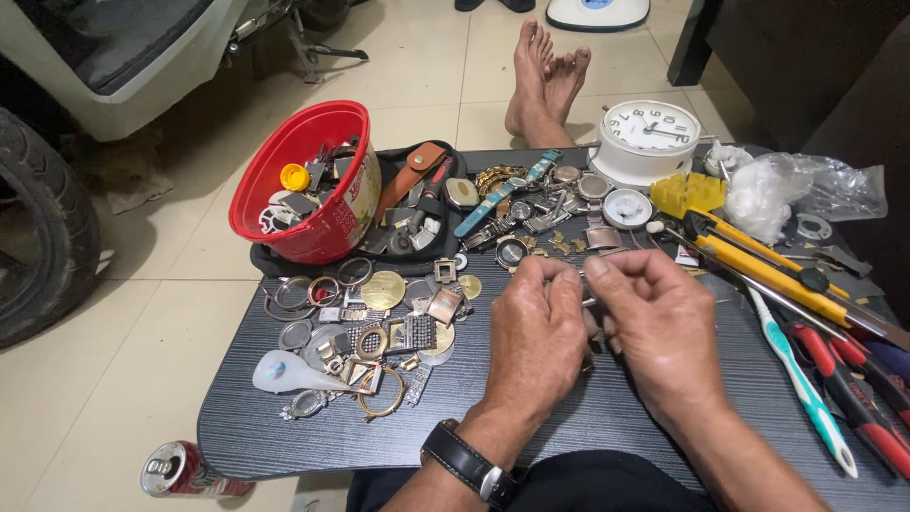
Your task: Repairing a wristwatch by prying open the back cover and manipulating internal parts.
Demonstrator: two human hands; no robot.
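Note:
Both my hands meet over the middle of a low black table [284, 427]. My left hand [534, 332], with a black wristwatch [469, 463] on its wrist, pinches a small metal watch part [580, 275] between thumb and fingers. My right hand [654, 318] pinches the same small part from the other side. The part is mostly hidden by my fingertips. A heap of watch cases, rings and metal bits [365, 327] lies left of my hands.
A red bucket [318, 185] of parts lies tipped at the back left. Watches and straps [517, 204], a white alarm clock [647, 137], a yellow box [687, 192], plastic bags [806, 190], yellow and red tools [787, 280] and a toothbrush [806, 389] sit right. A can [180, 471], a tyre [38, 228] and my bare feet [545, 81] are on the floor.

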